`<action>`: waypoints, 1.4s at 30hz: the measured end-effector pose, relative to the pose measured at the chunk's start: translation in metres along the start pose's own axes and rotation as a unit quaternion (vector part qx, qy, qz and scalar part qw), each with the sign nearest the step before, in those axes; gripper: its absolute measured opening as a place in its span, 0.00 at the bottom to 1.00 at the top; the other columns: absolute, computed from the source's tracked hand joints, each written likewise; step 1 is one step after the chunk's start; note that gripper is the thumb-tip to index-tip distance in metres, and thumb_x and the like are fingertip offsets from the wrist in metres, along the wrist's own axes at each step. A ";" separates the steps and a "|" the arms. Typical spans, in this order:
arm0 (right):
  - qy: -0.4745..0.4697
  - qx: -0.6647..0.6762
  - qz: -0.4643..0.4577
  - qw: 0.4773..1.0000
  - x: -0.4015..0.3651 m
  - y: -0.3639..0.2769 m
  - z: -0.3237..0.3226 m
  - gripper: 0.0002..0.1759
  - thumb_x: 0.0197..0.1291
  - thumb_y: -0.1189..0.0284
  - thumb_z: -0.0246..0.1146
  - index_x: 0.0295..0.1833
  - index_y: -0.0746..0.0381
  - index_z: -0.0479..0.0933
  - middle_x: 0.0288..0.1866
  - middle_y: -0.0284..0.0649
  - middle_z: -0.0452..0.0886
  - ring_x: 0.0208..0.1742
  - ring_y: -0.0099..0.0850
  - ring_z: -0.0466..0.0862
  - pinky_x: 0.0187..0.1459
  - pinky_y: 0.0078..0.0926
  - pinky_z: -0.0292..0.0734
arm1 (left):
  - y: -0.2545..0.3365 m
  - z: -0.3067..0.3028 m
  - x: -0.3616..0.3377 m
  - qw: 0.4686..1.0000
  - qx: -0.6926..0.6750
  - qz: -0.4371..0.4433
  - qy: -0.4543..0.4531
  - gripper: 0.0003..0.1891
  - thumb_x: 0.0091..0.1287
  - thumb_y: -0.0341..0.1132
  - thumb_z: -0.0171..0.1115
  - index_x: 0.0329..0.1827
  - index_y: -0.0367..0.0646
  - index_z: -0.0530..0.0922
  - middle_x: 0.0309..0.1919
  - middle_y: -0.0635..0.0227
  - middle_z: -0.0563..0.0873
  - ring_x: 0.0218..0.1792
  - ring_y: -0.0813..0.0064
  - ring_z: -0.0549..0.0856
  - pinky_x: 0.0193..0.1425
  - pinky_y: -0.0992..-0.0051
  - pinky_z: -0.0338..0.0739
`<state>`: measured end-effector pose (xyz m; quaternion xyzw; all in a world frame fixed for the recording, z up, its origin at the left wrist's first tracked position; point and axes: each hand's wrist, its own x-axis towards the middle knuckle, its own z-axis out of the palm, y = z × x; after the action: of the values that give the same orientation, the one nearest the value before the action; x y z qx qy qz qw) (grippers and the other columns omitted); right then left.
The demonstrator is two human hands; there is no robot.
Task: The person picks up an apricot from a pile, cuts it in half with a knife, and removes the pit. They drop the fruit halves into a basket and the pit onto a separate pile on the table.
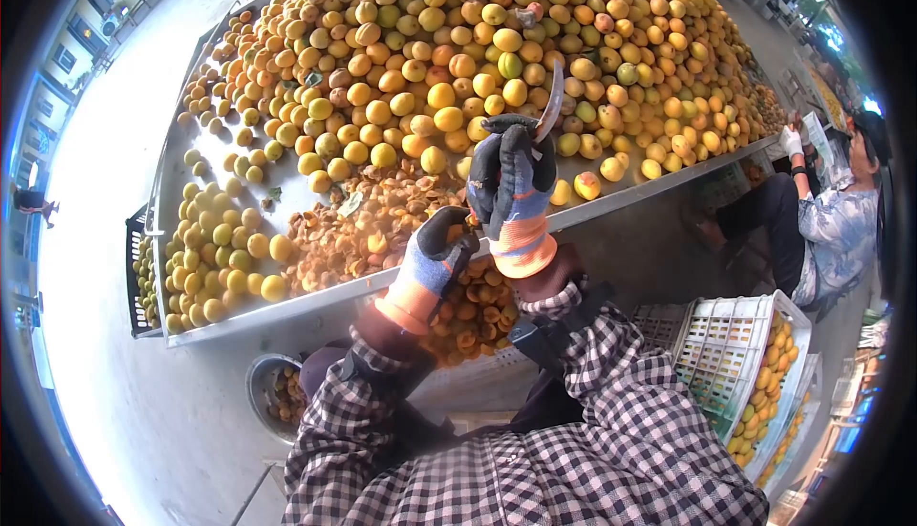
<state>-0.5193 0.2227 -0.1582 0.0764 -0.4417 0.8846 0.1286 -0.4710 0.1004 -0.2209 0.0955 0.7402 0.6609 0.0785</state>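
My right hand (pixel 511 182), in a blue and grey glove with an orange cuff, is closed around the handle of a small knife (pixel 552 101). Its curved blade points up over the table's front edge. My left hand (pixel 432 260) wears the same kind of glove. It hangs lower and to the left, fingers curled, just in front of a heap of halved apricots (pixel 358 235). Whether it holds a piece is hidden by the fingers. A big pile of whole yellow-orange apricots (pixel 458 58) covers the metal table (pixel 287 306) behind both hands.
Below my hands sits a crate of halved apricots (pixel 473 311). A white crate (pixel 726 344) with apricots stands at the right, a metal bowl (pixel 267 387) on the floor at the left, and a black crate (pixel 137 282) by the table's left end. A seated co-worker (pixel 831 225) works at the right.
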 end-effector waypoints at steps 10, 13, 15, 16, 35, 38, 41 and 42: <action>-0.061 -0.042 -0.055 0.996 -0.003 0.013 0.002 0.16 0.73 0.61 0.56 0.49 0.66 0.73 0.20 0.34 0.73 0.13 0.18 0.65 0.16 0.16 0.59 | 0.001 0.000 0.004 0.994 -0.089 -0.059 0.008 0.17 0.62 0.29 0.62 0.55 0.38 0.77 0.35 0.72 0.84 0.31 0.82 0.78 0.34 0.79 0.75; 0.017 -0.034 0.022 0.999 0.004 0.001 -0.003 0.18 0.74 0.56 0.53 0.49 0.62 0.72 0.19 0.29 0.70 0.12 0.18 0.63 0.14 0.16 0.56 | 0.004 -0.001 0.003 0.996 -0.060 -0.067 -0.004 0.18 0.63 0.29 0.62 0.56 0.38 0.77 0.35 0.69 0.84 0.34 0.80 0.80 0.39 0.77 0.76; 0.004 -0.005 0.050 0.999 0.005 0.005 -0.009 0.18 0.74 0.56 0.54 0.49 0.61 0.72 0.18 0.29 0.68 0.11 0.19 0.62 0.13 0.18 0.56 | -0.001 0.000 0.003 0.997 -0.055 -0.051 -0.008 0.17 0.62 0.29 0.63 0.55 0.38 0.77 0.35 0.67 0.85 0.36 0.79 0.81 0.41 0.76 0.77; 0.004 -0.005 0.050 0.999 0.006 0.007 -0.012 0.18 0.74 0.56 0.54 0.49 0.61 0.72 0.18 0.29 0.68 0.11 0.19 0.62 0.13 0.18 0.56 | -0.005 0.000 0.004 0.999 -0.040 -0.024 -0.007 0.17 0.62 0.29 0.63 0.55 0.38 0.77 0.36 0.63 0.85 0.38 0.75 0.82 0.44 0.74 0.77; 0.175 0.152 0.175 0.957 0.020 0.026 -0.028 0.16 0.72 0.53 0.55 0.47 0.55 0.73 0.20 0.28 0.67 0.14 0.21 0.61 0.15 0.21 0.53 | 0.001 -0.005 0.018 0.976 0.164 0.140 0.038 0.22 0.58 0.27 0.71 0.56 0.40 0.78 0.42 0.61 0.85 0.41 0.64 0.84 0.48 0.71 0.77; 0.134 0.138 0.086 0.978 0.024 0.010 -0.020 0.17 0.72 0.54 0.55 0.48 0.58 0.73 0.19 0.31 0.69 0.11 0.21 0.63 0.12 0.21 0.56 | 0.004 -0.006 0.021 0.991 0.076 0.105 0.023 0.21 0.59 0.27 0.71 0.56 0.40 0.78 0.43 0.65 0.84 0.43 0.71 0.83 0.50 0.73 0.77; 0.099 0.080 0.011 0.992 0.025 -0.002 -0.016 0.18 0.73 0.55 0.55 0.48 0.61 0.72 0.18 0.33 0.70 0.09 0.22 0.63 0.10 0.20 0.58 | 0.002 -0.007 0.024 0.997 0.009 0.072 -0.001 0.20 0.61 0.27 0.69 0.56 0.39 0.78 0.44 0.68 0.83 0.45 0.78 0.81 0.52 0.75 0.77; 0.089 0.069 0.002 0.994 0.025 -0.004 -0.015 0.18 0.72 0.56 0.55 0.48 0.62 0.72 0.18 0.33 0.71 0.09 0.22 0.64 0.11 0.20 0.59 | 0.002 -0.008 0.024 0.997 0.002 0.075 -0.006 0.19 0.62 0.28 0.69 0.57 0.38 0.77 0.45 0.70 0.82 0.47 0.80 0.80 0.52 0.75 0.76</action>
<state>-0.5417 0.2413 -0.1577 0.0056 -0.3665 0.9165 0.1601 -0.4964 0.0990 -0.2180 0.1546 0.7319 0.6629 0.0328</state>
